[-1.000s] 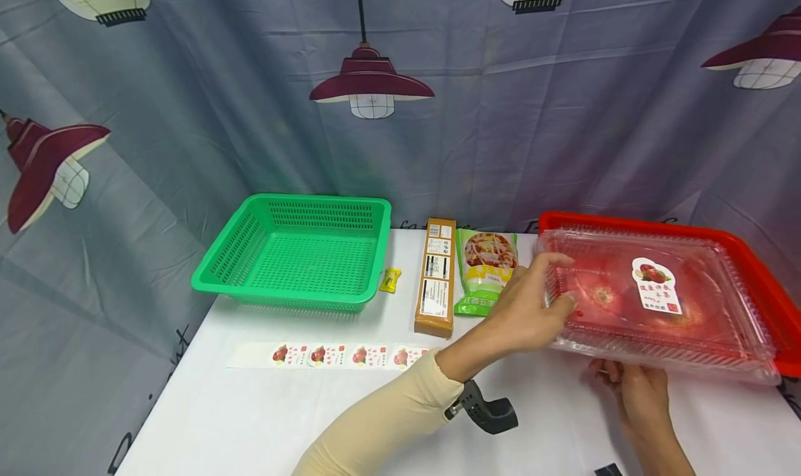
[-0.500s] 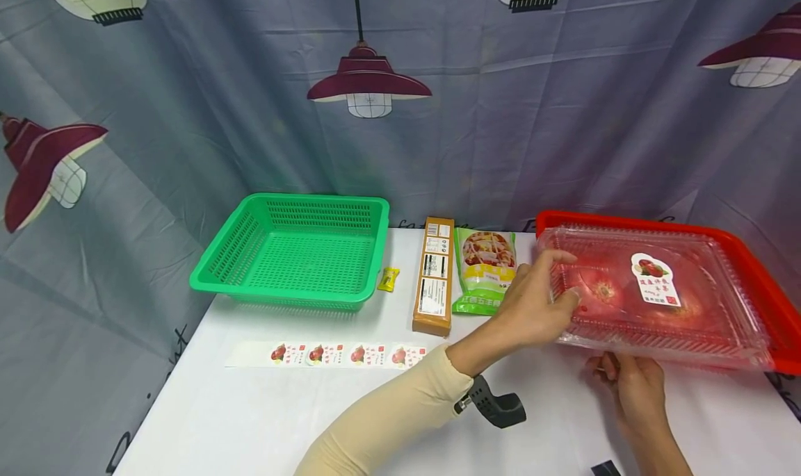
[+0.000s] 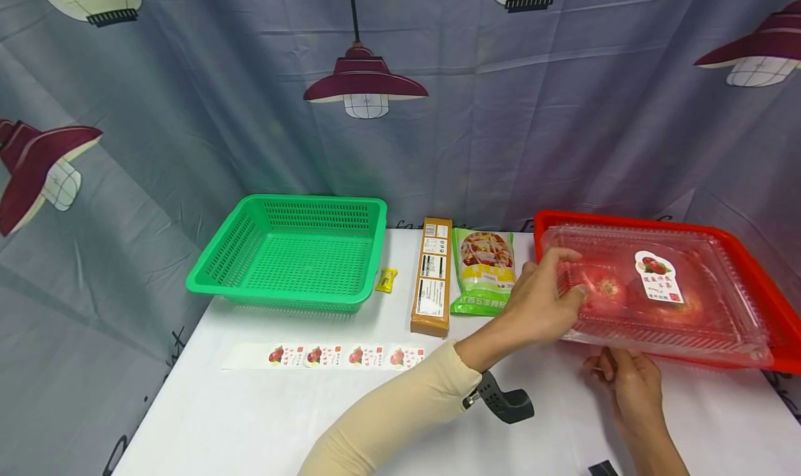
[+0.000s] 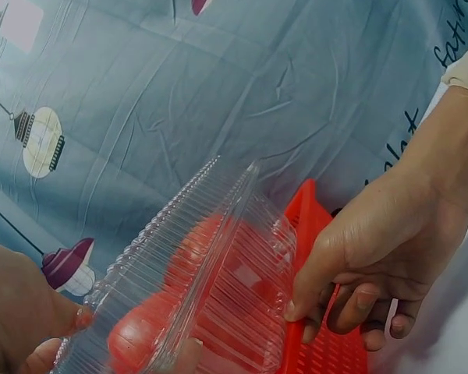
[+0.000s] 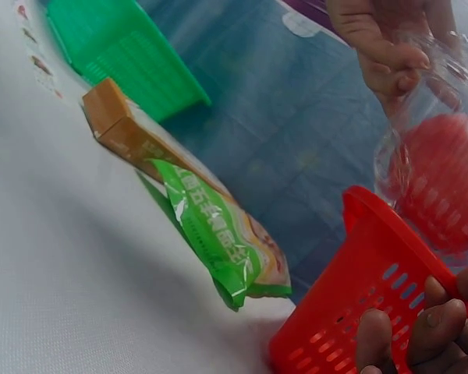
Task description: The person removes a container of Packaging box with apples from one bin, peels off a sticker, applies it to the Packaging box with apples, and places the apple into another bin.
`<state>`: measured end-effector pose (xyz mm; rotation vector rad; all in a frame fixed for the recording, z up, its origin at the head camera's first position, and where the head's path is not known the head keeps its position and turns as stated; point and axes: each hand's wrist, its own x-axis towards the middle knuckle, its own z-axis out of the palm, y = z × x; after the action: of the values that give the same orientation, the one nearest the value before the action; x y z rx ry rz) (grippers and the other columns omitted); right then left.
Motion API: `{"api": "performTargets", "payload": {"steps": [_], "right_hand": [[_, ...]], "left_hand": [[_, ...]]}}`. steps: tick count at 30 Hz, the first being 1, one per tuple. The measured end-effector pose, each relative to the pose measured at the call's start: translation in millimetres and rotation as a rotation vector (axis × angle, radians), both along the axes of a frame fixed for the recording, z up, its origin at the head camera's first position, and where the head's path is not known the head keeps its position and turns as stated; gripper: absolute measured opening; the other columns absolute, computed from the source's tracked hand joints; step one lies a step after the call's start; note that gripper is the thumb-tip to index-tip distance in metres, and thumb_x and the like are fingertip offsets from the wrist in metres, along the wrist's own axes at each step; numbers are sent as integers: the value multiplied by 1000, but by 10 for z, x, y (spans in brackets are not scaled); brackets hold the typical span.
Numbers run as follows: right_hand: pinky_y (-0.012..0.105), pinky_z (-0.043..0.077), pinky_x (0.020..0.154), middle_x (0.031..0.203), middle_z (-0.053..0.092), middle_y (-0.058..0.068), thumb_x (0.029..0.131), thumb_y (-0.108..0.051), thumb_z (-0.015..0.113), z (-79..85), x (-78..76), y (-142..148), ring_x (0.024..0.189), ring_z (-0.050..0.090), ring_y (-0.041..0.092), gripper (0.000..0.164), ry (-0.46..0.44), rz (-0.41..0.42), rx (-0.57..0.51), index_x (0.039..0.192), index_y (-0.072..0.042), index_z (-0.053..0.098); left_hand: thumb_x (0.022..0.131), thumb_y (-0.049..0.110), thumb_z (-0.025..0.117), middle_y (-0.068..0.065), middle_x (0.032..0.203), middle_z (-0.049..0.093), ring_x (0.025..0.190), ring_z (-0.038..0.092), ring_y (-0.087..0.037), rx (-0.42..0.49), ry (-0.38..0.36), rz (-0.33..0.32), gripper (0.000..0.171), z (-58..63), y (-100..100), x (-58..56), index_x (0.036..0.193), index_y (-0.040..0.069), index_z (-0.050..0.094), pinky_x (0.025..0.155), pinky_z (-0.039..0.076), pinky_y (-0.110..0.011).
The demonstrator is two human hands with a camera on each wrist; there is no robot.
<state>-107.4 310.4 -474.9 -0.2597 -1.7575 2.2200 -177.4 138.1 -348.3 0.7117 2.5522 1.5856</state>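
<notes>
A clear plastic clamshell box with round red fruits inside hangs tilted over the red basket. Its lid carries a white fruit-print sticker. My left hand grips the box at its left end, thumb on the near side. Below the box, my right hand pinches the basket's rim; in the left wrist view its thumb lies on the rim with fingers curled beneath. Most of the basket's inside is hidden by the box.
A green basket stands at the back left. Between the baskets lie a yellow wrapped candy, a long brown carton and a green food bag. A strip of stickers lies on the white table; a curtain hangs behind.
My left hand has shifted a little to the right with the box, whose near edge is slightly farther back over the basket. My right hand stays at the rim.
</notes>
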Motion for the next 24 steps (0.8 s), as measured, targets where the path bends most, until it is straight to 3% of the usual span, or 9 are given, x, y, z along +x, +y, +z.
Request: {"api": "performTargets", "payload": {"steps": [13,24], "right_hand": [[25,48,57,57,45,6,104,-26,50,20,2,6,65,64,14,42,-73,-13,-6,70,-1,48],[24,49,55,56,45,6,103,-25,51,30,18,-6,62,64,15,45,-44,-8,-8,66,-1,45]], "left_hand": [[94,22,63,7,108,58,98,44,-4,-17,4,18,41,-22,112,-73,131,26,48,74,40,-21],[95,23,62,7,106,60,94,44,-4,-37,18,34,39,-57,242,-164,131,26,48,75,39,-20]]}}
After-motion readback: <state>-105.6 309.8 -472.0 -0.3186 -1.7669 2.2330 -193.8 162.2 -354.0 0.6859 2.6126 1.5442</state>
